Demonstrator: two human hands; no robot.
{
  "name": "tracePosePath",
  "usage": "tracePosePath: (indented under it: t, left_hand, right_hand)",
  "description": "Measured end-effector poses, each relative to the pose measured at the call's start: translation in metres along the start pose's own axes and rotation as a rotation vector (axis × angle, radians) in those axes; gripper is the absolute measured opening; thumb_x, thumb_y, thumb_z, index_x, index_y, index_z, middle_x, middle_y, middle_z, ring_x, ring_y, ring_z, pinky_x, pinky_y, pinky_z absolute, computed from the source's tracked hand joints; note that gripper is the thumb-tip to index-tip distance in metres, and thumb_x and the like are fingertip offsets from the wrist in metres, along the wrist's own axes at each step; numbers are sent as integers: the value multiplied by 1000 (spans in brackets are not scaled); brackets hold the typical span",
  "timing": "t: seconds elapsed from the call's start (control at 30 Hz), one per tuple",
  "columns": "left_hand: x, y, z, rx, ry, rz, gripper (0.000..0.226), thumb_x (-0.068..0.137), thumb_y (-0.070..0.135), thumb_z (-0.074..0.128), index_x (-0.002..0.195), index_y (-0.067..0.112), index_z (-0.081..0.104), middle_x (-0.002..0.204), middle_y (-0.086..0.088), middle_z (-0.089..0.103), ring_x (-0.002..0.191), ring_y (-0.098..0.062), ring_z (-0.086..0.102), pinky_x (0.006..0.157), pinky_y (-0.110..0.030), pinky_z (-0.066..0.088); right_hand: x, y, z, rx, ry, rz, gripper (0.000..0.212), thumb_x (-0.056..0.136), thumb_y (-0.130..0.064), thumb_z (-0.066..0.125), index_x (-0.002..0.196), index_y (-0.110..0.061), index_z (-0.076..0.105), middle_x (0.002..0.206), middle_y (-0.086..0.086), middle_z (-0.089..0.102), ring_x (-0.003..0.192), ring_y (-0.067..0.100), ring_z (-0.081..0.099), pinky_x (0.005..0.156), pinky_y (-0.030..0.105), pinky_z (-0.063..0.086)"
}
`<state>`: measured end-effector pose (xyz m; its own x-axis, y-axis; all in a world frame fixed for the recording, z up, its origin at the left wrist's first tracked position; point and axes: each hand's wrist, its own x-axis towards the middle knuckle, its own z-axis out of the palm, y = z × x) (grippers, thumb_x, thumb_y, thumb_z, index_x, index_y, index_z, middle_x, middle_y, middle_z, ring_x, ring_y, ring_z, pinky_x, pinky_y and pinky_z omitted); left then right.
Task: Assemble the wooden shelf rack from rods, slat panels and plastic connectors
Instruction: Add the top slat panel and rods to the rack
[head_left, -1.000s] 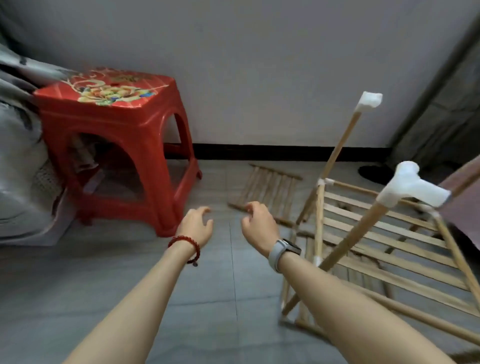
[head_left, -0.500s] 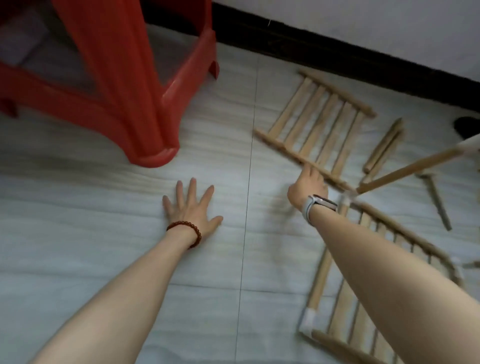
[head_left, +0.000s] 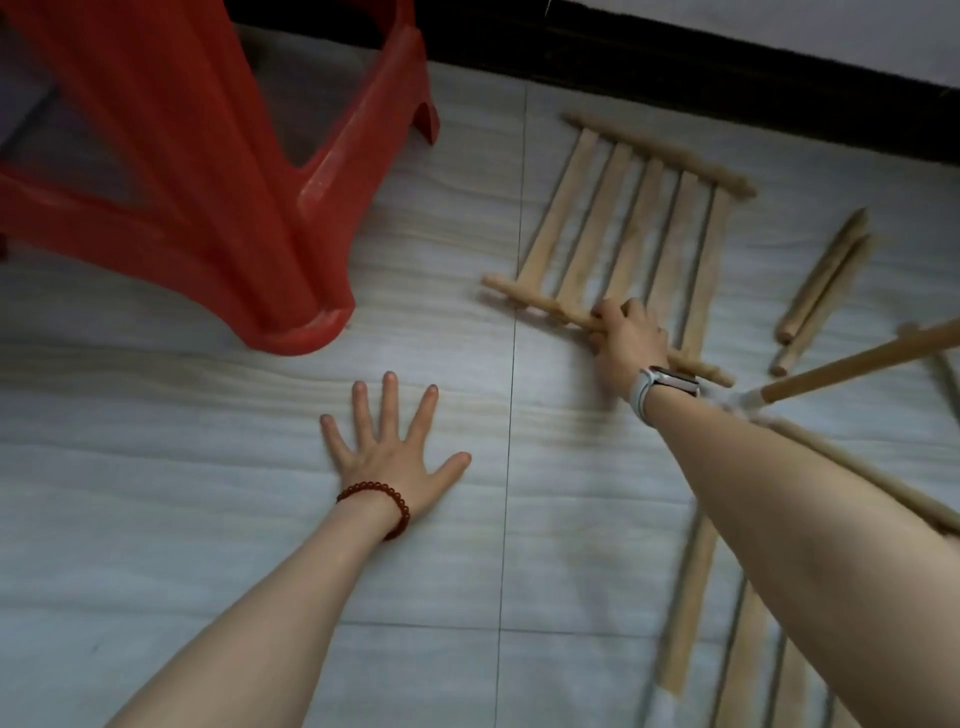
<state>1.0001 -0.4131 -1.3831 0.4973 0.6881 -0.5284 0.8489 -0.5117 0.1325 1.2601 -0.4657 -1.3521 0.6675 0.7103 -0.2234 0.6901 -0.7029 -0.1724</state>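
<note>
At 6 o'clock, nearest the camera, left hand (head_left: 390, 453) lies flat on the floor (head_left: 182, 467), fingers spread, holding nothing; same spot as half a second ago, so it reads as a brace. At 4 o'clock, part-built rack frame (head_left: 691, 597) lies blurred behind the right forearm, one rod (head_left: 857, 358) angling up from a white plastic connector (head_left: 737, 402).

Right hand (head_left: 631, 332) at 1 o'clock is what changed: half a second ago it was just short of the loose slat panel (head_left: 634, 228), now its fingers curl round the panel's near rail. Panel looks flat on the floor, not lifted yet.

Meaning: pick-up of the next shelf is under way; I'd expect it to go onto the frame next.

Further out at 2 o'clock, two loose rods (head_left: 826, 283) lie side by side. Red stool (head_left: 208, 156) sits at 11 o'clock.
</note>
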Motion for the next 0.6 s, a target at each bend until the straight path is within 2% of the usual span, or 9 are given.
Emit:
tracePosePath:
  t: [0.13,0.23,0.33,0.4,0.47,0.6]
  left_hand:
    - [3,-3,-12,15,-98,14,86,80,73,35,139,47,-21,147,1,-38,135,-31,-33,106,-61,-12]
    - [2,-3,-34,-51,-176,18,80,85,58,45,145,43,-5,154,1,-24,141,-29,-22,112,-55,-2]
    - [-1,-5,-59,-320,-65,3,60,92,38,47,146,24,24,156,-6,11,143,-27,9,114,-42,18]
    - [-12,-6,-79,-486,23,33,51,93,29,48,141,16,36,150,-9,27,137,-26,26,111,-33,24]
    - [-28,-7,-96,-530,62,81,44,94,25,47,137,14,42,145,-10,34,132,-24,36,107,-27,26]
    - [-75,-5,-143,-618,169,145,39,94,19,49,132,10,48,139,-11,45,127,-25,44,104,-29,33]
  right_hand:
    - [1,-25,-25,92,145,-26,26,95,-14,45,121,-12,50,121,15,42,112,31,37,89,35,23]
    - [-9,-44,-49,191,193,8,26,94,-13,45,120,-14,50,121,12,41,112,31,39,94,36,23]
    - [-27,-71,-67,373,275,61,25,94,-12,46,117,-18,52,119,10,43,111,28,42,96,36,23]
    - [-43,-89,-84,477,315,85,26,94,-13,45,118,-18,52,119,9,43,112,28,44,97,35,22]
    - [-60,-102,-104,560,327,107,26,95,-13,45,121,-17,51,121,9,43,113,28,45,99,35,22]
    - [-117,-125,-154,721,342,130,25,96,-15,45,121,-17,50,120,8,44,112,27,46,102,35,26]
